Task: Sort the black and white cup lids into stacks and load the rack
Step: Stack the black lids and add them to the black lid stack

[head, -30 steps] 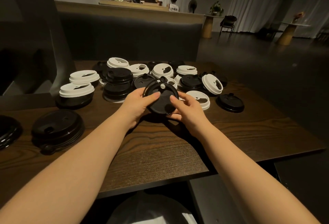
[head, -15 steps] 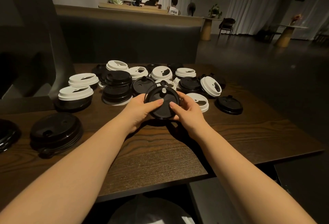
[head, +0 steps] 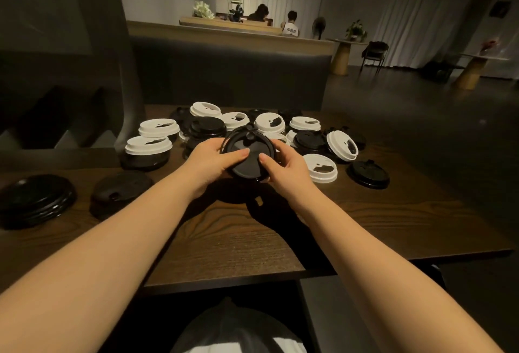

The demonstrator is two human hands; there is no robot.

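A black cup lid [head: 247, 156] is held tilted toward me just above the wooden table [head: 252, 240]. My left hand [head: 209, 163] grips its left edge with the thumb on top, and my right hand [head: 283, 166] grips its right edge the same way. Behind it lies a jumble of white lids [head: 271, 122] and black lids [head: 206, 126]. A white lid [head: 320, 167] and a black lid [head: 368, 173] lie to the right. Two white lids [head: 148, 144] sit at the left, one on a black lid.
Low stacks of black lids [head: 38, 198] [head: 119, 194] stand on the table's left part. A dark bench back [head: 224, 71] rises behind the table. The table's front edge is near my lap. Two people sit far off at a counter.
Both hands have lifted the black lid a little and tipped it more upright. The head camera has pitched up, so the table sits lower in view.
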